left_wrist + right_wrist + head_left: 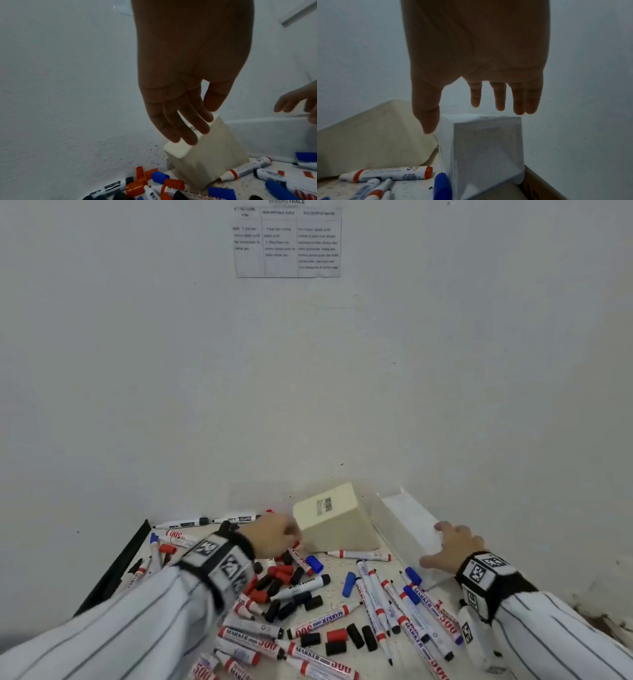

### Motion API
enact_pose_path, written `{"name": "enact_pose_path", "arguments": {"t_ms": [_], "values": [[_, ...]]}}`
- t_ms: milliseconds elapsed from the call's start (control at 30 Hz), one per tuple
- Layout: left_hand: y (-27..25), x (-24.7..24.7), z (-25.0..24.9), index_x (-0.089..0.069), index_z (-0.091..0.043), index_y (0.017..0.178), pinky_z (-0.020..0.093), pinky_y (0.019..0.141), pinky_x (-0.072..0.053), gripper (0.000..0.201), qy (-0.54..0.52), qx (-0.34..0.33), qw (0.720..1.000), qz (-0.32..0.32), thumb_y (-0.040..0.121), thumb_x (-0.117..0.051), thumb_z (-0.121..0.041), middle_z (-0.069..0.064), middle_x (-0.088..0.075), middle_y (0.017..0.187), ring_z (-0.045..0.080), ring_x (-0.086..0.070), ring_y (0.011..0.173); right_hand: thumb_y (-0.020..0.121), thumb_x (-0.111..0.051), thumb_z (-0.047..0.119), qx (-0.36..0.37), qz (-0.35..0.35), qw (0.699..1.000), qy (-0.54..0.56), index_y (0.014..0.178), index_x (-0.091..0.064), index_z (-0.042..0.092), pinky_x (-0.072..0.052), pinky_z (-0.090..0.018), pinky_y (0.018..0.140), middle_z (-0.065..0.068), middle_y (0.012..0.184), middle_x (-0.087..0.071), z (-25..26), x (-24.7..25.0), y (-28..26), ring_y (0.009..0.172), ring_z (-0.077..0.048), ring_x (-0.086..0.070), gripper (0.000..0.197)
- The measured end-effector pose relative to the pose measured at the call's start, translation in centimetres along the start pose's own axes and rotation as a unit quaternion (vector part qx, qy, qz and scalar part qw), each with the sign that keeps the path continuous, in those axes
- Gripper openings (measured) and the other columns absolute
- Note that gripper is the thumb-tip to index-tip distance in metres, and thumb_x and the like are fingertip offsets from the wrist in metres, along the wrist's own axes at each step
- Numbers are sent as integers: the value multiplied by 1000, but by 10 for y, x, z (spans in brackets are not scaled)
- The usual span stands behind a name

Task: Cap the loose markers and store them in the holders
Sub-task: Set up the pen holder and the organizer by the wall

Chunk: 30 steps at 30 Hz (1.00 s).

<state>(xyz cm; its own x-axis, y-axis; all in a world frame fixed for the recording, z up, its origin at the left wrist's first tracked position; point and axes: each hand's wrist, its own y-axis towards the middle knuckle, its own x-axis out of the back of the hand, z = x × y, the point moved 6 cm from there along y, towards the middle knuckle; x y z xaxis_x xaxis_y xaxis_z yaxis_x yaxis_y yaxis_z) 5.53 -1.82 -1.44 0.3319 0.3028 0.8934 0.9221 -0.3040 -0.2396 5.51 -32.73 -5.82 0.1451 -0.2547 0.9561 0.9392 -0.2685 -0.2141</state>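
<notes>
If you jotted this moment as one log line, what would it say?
left hand: open, reaching cream holder | right hand: open, over white holder | markers, caps: loose

speckled tabletop (337,580), scattered markers (318,623), caps (337,635), holders (337,523)

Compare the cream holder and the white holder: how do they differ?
The cream holder is cream and bears a barcode label; the white holder is plain white. The cream one sits left under the left hand; the white one sits right, by the wall, under the right hand. Both lie tipped over, with no markers visible inside.
</notes>
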Motion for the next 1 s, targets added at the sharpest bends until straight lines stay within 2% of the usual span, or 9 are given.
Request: {"name": "enact_pose_path", "arguments": {"t_ms": [33, 133, 367, 467, 567, 633, 733, 900, 1000], "values": [[15, -3, -6, -54, -15, 118, 14, 69, -46, 26, 8, 1, 1000, -11, 95, -42, -18, 1, -54, 123, 8, -52, 85, 71, -68, 51, -4, 10, 1000, -5, 139, -25, 26, -39, -38, 98, -8, 136, -35, 0, -2, 1, 122, -28, -37, 84], [47, -16, -27, -43, -21, 129, 32, 95, -46, 37, 33, -8, 998, -49, 92, -43, -16, 3, -43, 135, 19, -47, 115, 70, -69, 48, -12, 19, 1000, -14, 135, -27, 28, -40, -36, 93, -7, 130, -35, -1, -8, 5, 118, -26, -36, 81], [93, -49, -56, -7, -47, 144, 52, 110, -27, 72, 118, -14, 987, -104, 92, -41, -9, 11, -3, 155, 37, -13, 140, 74, -66, 36, -40, 3, 999, 36, 127, -28, 28, -39, -33, 85, -8, 120, -38, -2, -18, 14, 112, -27, -38, 66], [104, -52, -57, -2, -51, 143, 58, 109, -23, 72, 130, 1, 986, -108, 96, -36, -9, 11, 8, 156, 41, -6, 141, 74, -66, 38, -47, -6, 998, 33, 126, -28, 27, -37, -35, 90, -8, 122, -36, 0, -19, 15, 114, -28, -37, 65], [109, -53, -56, -17, -45, 142, 56, 103, -35, 62, 113, 5, 989, -91, 95, -34, -7, 13, -9, 152, 42, -22, 134, 72, -66, 39, -52, -15, 998, 38, 124, -27, 28, -37, -38, 93, -7, 120, -35, 0, -21, 17, 113, -28, -36, 66], [110, -52, -57, -25, -40, 139, 51, 94, -44, 65, 100, -5, 991, -90, 90, -34, 2, 11, -26, 141, 38, -36, 122, 72, -67, 36, -50, -16, 996, 65, 124, -28, 27, -39, -37, 89, -8, 120, -34, 0, -21, 18, 114, -27, -34, 66], [109, -47, -59, -30, -35, 137, 46, 85, -49, 68, 87, -24, 991, -97, 84, -35, 8, 9, -36, 130, 33, -46, 111, 69, -70, 36, -35, -34, 995, 89, 122, -33, 26, -41, -34, 86, -8, 118, -37, -3, -16, 19, 111, -26, -35, 65], [102, -38, -52, -29, -31, 137, 44, 86, -49, 67, 60, -35, 990, -121, 83, -37, 8, 7, -39, 130, 29, -50, 110, 63, -73, 39, 24, -149, 980, 130, 119, -43, 22, -39, -32, 90, -8, 118, -38, 4, 15, 10, 108, -24, -37, 66], [94, -28, -51, -29, -29, 138, 40, 83, -49, 58, 50, -37, 986, -155, 88, -36, 1, 5, -44, 127, 26, -52, 107, 63, -75, 35, 68, -244, 954, 158, 113, -44, 14, -34, -31, 87, -8, 111, -35, 16, 45, 2, 99, -20, -35, 62]]}}
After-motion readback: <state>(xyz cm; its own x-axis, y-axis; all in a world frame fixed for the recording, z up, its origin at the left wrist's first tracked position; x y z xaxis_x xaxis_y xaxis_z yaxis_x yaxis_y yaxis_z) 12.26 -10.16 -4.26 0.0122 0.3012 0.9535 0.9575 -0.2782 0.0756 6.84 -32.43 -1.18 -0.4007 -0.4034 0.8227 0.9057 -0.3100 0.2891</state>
